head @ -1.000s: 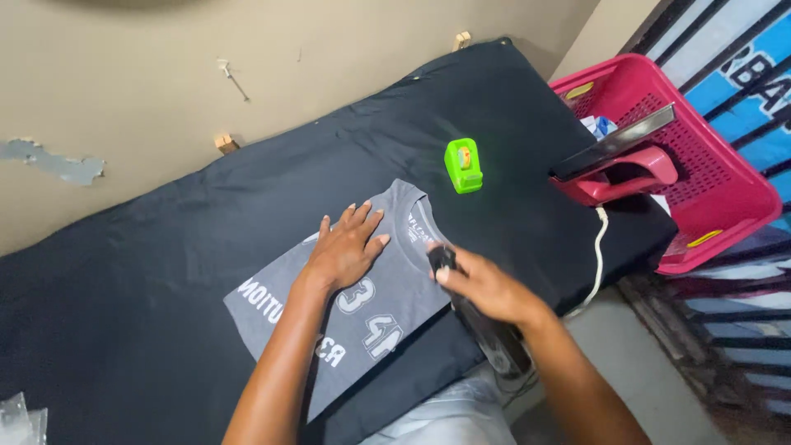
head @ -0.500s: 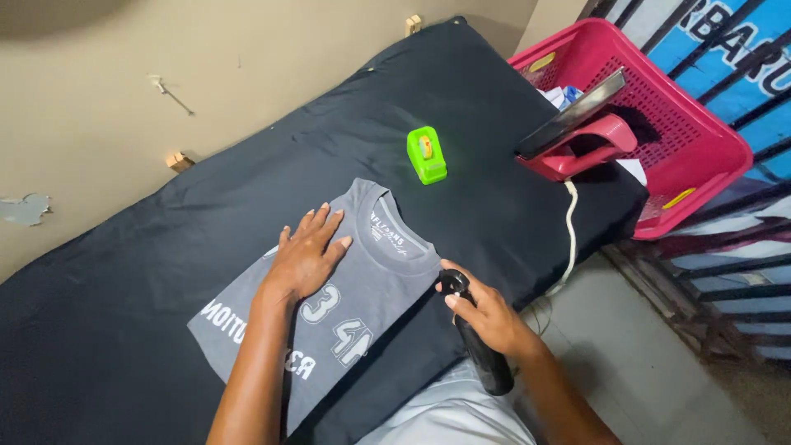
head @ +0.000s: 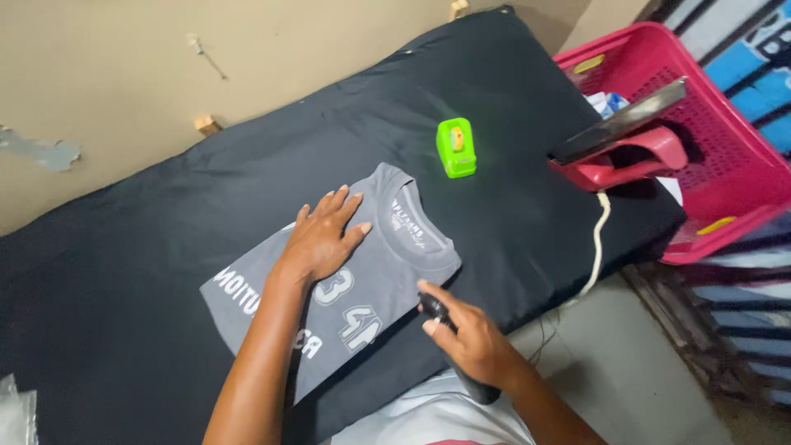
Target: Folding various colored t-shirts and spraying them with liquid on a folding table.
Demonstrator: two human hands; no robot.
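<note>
two hands of mine are over the black-covered table (head: 165, 247). my left hand (head: 325, 239) lies flat, fingers spread, on the folded grey t-shirt (head: 362, 288), pressing just left of its collar; nothing is gripped there, the palm is simply down on the cloth. my right hand (head: 474, 342) is wrapped around a dark spray bottle (head: 449, 330), thumb and forefinger up at its head, and it hovers at the near edge of the table, just beside the shirt's right fold.

the shirt sits toward the near edge, angled, its lower corner close to the drop. behind it a wide stretch of black cover runs to the wall with nothing on it but a small green gadget (head: 456, 147), which stands apart from the collar. to the right, a red iron (head: 626, 152) rests tipped on its heel at the table's end, its cord (head: 597, 247) hanging over the edge. a pink plastic basket (head: 741, 165) stands just beyond that end. grey floor shows beside my right arm.
</note>
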